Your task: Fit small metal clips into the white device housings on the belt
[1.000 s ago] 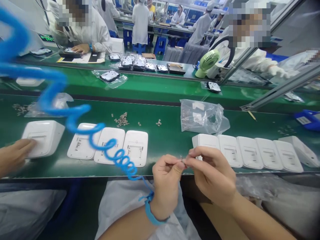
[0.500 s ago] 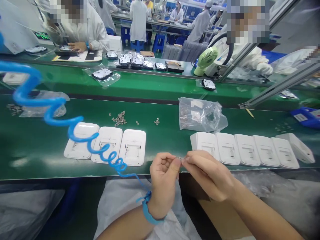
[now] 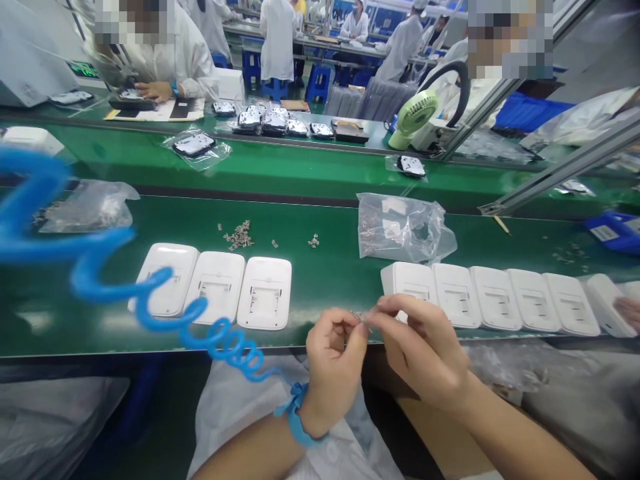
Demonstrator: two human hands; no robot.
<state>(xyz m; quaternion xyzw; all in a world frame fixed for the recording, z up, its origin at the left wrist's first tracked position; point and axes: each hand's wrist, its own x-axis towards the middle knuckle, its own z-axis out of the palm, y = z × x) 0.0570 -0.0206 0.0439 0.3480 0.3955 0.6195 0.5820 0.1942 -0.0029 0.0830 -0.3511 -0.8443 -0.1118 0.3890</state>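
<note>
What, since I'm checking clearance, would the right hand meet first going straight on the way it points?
Likely the left hand, with the small metal piece at its fingertips; depth there is unclear.

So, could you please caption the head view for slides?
Left hand and right hand pinch a tiny part near white casings.

Green bench (image 3: 330, 283) — white casings (image 3: 265, 290), metal pieces (image 3: 239, 237)

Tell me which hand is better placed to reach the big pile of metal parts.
Probably the left hand: the pile of metal parts lies off to the left, nearer it than the right hand. Both hands' fingertips meet at a small part.
</note>
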